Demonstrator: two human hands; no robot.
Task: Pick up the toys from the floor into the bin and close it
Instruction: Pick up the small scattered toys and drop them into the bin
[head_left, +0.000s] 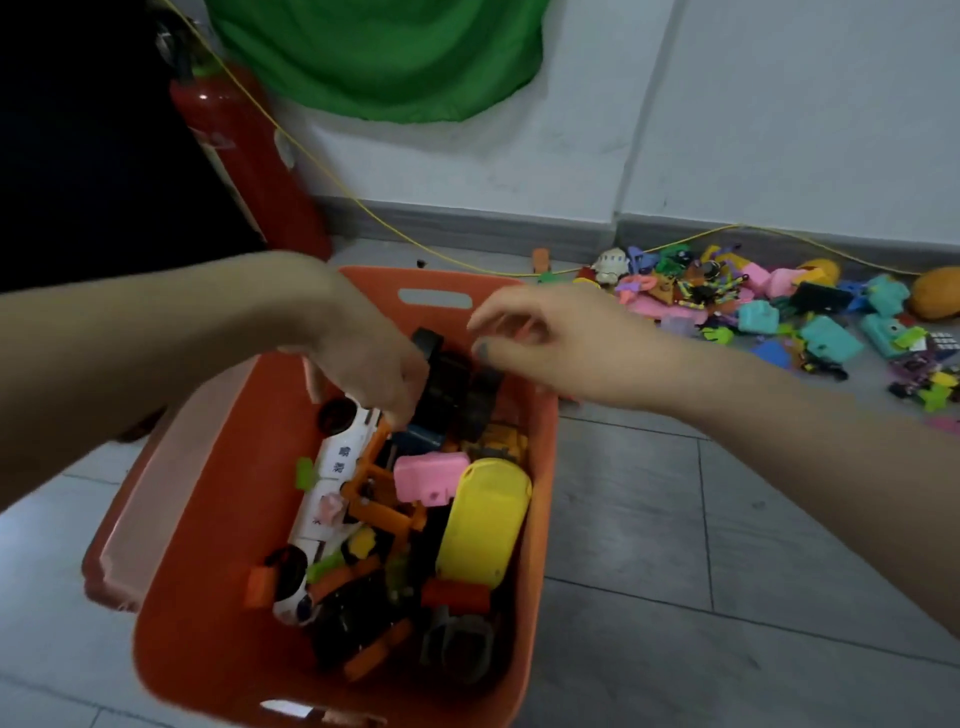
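The orange bin (197, 597) fills the lower centre of the frame, a smooth, slightly flexible plastic tub with a slotted handle at its far rim; inside lie hard moulded toys, a glossy white car (332, 483), a rounded yellow shell (483, 525), a boxy pink block (428, 475). The left hand (363, 364) dips in with fingers curled, seemingly at a black wheeled toy (447, 384), though blur hides the contact; the right hand (550, 343) hovers loosely curled, holding nothing. The remaining toy pile (753, 306) sits at right centre; light, rigid, slippery pieces, best scooped in handfuls. A pale lid (150, 499) leans at left.
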